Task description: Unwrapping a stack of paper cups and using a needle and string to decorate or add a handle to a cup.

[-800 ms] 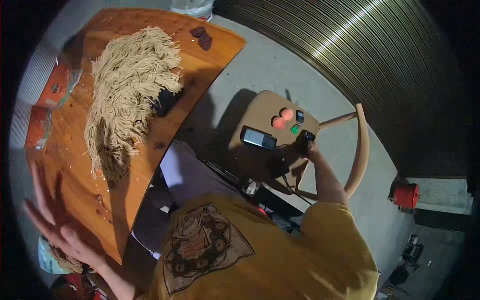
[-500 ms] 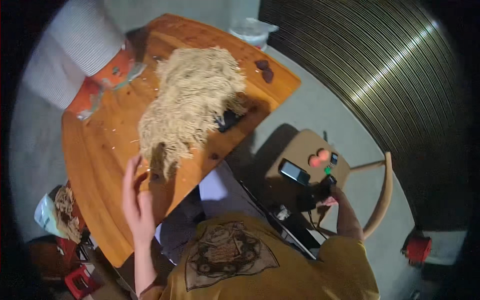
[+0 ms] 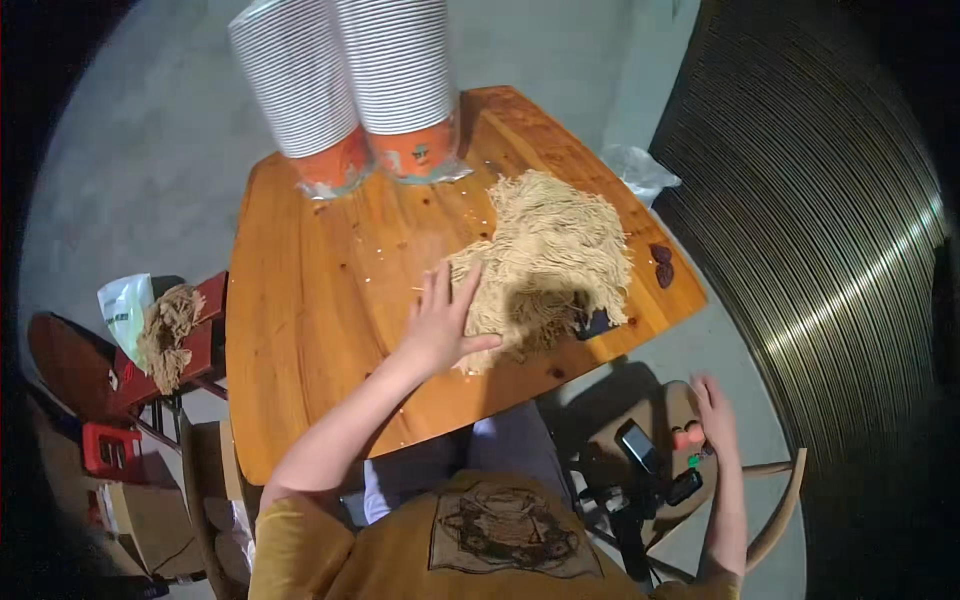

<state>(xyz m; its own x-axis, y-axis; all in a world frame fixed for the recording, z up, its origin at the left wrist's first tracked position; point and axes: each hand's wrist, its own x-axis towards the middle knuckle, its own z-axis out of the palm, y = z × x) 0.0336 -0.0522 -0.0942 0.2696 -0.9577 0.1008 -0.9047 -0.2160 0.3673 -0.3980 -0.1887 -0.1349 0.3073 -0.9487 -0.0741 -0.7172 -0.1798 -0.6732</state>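
Observation:
A shaggy heap of beige, yarn-like strands (image 3: 560,235) lies on the wooden table (image 3: 310,340). My left hand (image 3: 440,325) rests at its near left edge, fingers spread, the tips touching the strands. Something dark blue (image 3: 597,323) shows from under the heap's right side. Over the chair seat to my right, my right hand (image 3: 714,418) has its fingers stretched out, slightly blurred, with nothing seen in them. Closest to it are two small round pinkish-red things (image 3: 688,436) and a small green piece (image 3: 694,461). A dark phone (image 3: 637,447) lies on the same seat.
Two tall stacks of orange and white paper cups (image 3: 400,90) in clear plastic stand at the table's back. Dark reddish-brown lumps (image 3: 662,265) lie near its right corner. Another brown strand bundle (image 3: 170,335) sits on a red chair at left. A ridged shutter (image 3: 800,200) rises at right.
The view has swung left, bringing the cup stacks fully in. My left hand has moved from the table edge onto the strands. My right hand has left the black object on the chair.

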